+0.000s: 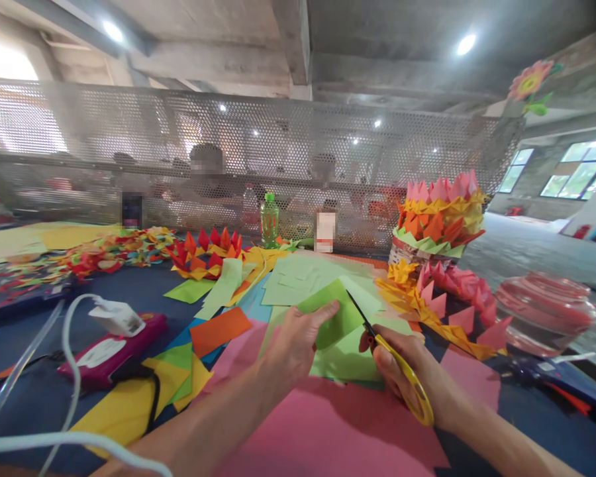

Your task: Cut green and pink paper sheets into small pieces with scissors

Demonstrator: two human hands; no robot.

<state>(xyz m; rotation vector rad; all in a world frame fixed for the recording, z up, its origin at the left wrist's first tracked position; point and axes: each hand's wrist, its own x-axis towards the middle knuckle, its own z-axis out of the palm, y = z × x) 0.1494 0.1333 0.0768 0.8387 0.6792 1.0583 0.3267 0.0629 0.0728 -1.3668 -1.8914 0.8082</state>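
Note:
My left hand [300,334] pinches a sheet of green paper [338,324] between thumb and fingers, above the middle of the table. Around the yellow handles of a pair of scissors [404,371], my right hand [410,358] is closed. The dark blades point up and left, lying at the right edge of the green sheet; whether they are cutting through it I cannot tell. Beneath both hands are pale green sheets [298,275] and a large pink sheet [328,424]. An orange paper strip [221,331] lies left of my left hand.
A purple power strip [114,351] with a white charger and cables lies at left. Folded paper pieces [124,248] are heaped behind it. A green bottle [269,222] stands before the perforated metal screen [258,132]. On the right are a tiered paper flower [440,215] and a clear reddish container [544,311].

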